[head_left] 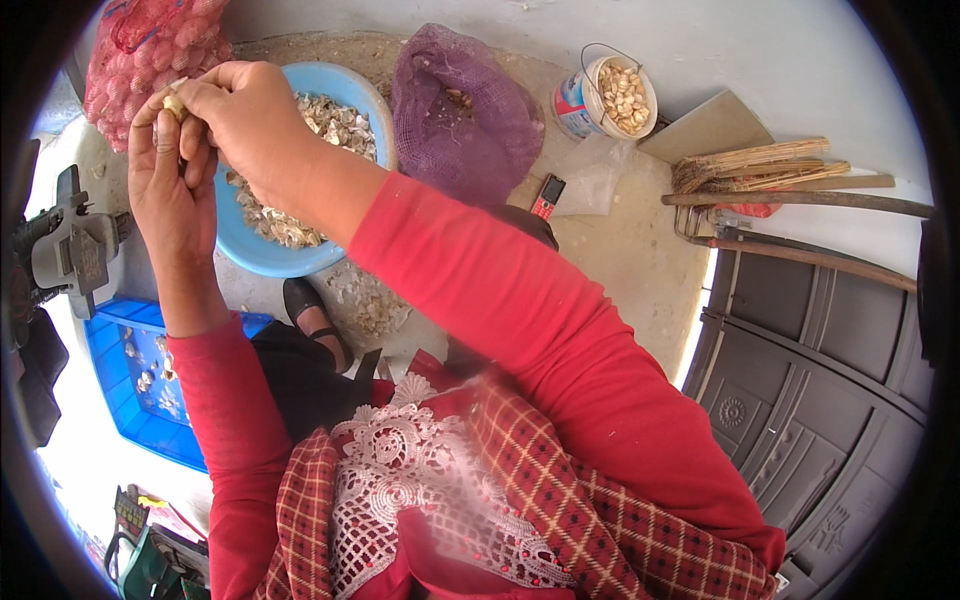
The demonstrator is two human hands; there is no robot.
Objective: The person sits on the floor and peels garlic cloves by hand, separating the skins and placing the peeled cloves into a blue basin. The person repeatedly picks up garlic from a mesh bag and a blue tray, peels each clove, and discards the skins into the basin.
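Observation:
My left hand (172,190) is raised at the upper left, its fingers closed around a pale garlic clove (174,107). My right hand (247,112) meets it there, thumb and forefinger pinched against the same clove. Below and beside the hands, a light blue basin (262,262) holds a heap of dry garlic skins (340,125). Behind the hands stands a red mesh bag (155,60) full of garlic.
A purple mesh sack (450,110) slumps beside the basin. Farther right are a white bucket (622,95) of peeled cloves, a phone (547,196) on the floor and a straw broom (760,160). A blue crate (140,385) with a few garlic pieces stands at the left.

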